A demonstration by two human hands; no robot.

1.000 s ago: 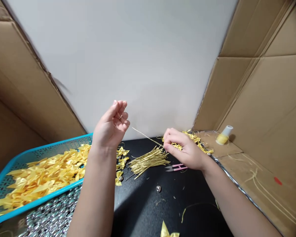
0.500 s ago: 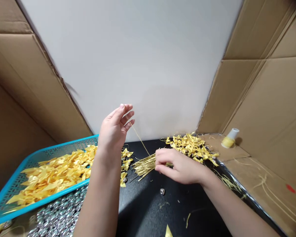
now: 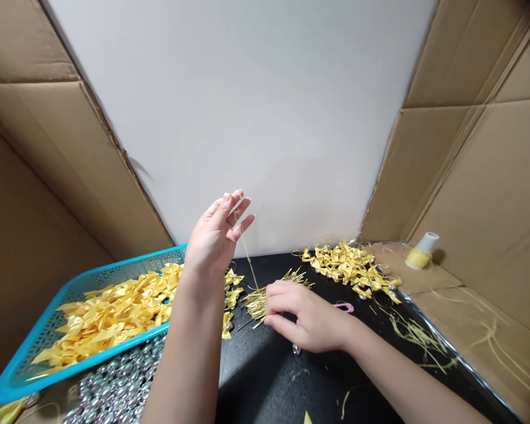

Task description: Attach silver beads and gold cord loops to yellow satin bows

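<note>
My left hand [image 3: 216, 235] is raised above the table with its fingers pinched on a thin gold wire tie [image 3: 246, 253] that hangs down from them. My right hand [image 3: 307, 318] rests low on the black table [image 3: 269, 383], fingers curled over the near end of a bundle of gold wire ties [image 3: 265, 294]. A small silver bell [image 3: 296, 350] lies just under that hand. Pink snips [image 3: 344, 307] peek out behind it. A pile of finished yellow bows [image 3: 351, 268] lies at the back right.
A blue mesh tray [image 3: 35, 371] of yellow ribbon bows [image 3: 110, 312] stands at the left, with a heap of silver bells [image 3: 106, 388] in front of it. A spool of yellow thread [image 3: 419, 252] stands at the right. Cardboard walls close in both sides.
My right hand has come from the bow pile at the back right down and left onto the wire bundle. The left hand's fingers have spread a little; the wire now hangs down.
</note>
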